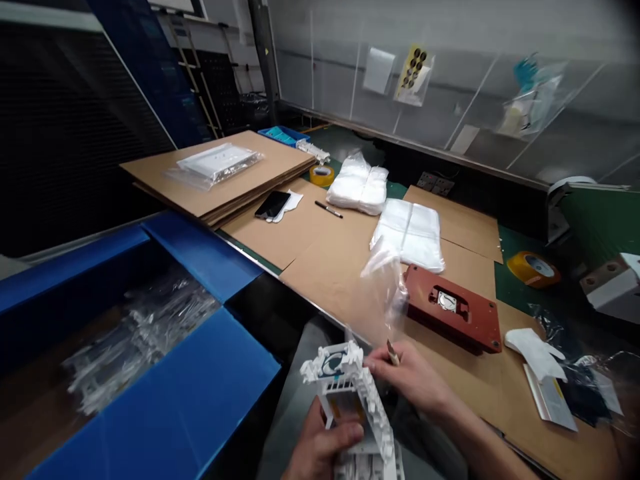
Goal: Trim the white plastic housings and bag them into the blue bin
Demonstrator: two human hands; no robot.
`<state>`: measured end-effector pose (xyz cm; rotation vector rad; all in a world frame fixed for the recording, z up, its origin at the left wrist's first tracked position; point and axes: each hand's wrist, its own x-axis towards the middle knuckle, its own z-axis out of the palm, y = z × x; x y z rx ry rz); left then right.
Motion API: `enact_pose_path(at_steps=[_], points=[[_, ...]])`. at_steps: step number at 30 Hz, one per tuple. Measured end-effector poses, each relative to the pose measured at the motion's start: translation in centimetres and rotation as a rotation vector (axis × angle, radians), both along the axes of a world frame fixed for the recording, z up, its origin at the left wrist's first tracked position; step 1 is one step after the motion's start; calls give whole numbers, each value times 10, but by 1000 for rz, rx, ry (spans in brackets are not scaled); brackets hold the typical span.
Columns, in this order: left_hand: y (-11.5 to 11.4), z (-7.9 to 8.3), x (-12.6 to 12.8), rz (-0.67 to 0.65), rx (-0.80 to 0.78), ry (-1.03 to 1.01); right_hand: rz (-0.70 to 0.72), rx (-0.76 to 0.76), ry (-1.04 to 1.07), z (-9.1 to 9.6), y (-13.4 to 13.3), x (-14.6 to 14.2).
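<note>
My left hand (327, 440) is wrapped around a white molded plastic part (373, 413), its thumb lying across the front. The part is long, with toothed edges, slots and a dark ring mark near its upper end. At that part's upper right edge is my right hand (410, 373), fingers closed on a small slim tool (393, 353) with a pointed brownish end; its exact kind is unclear. The right fingertips are at or very near the plastic. A clear plastic bag (383, 287) stands just beyond the right hand, beside a red fixture block (453, 310).
A blue bin (250, 373) with bagged white parts (150, 333) stands at left. Cardboard sheets (270, 147) are stacked beyond it. Stacks of white bags (407, 233), a phone (273, 205), a pen (329, 209) and a tape roll (533, 269) lie on the bench.
</note>
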<state>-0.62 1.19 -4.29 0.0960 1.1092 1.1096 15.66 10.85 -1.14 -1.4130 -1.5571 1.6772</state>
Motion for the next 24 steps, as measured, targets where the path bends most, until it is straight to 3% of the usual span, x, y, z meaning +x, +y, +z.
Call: enact_pose_path(at_steps=[2, 5, 8, 12, 18, 21, 24], points=[[-4, -6, -2, -99, 60, 6, -41, -77, 15, -22, -36, 6], [-12, -19, -6, -192, 40, 19, -149, -143, 27, -39, -70, 28], [-19, -31, -9, -216, -8, 10, -247, -267, 84, -41, -96, 51], [-18, -44, -9, -262, -42, 72, -371, -520, 322, -36, -126, 68], [-3, -45, -22, -395, -1, 105, -538, -351, 287, -42, -134, 79], [8, -33, -34, -636, 118, 90, -537, -257, 233, -42, -130, 81], [17, -22, -34, -1075, 381, 385, -460, -235, 204, -32, -125, 84]])
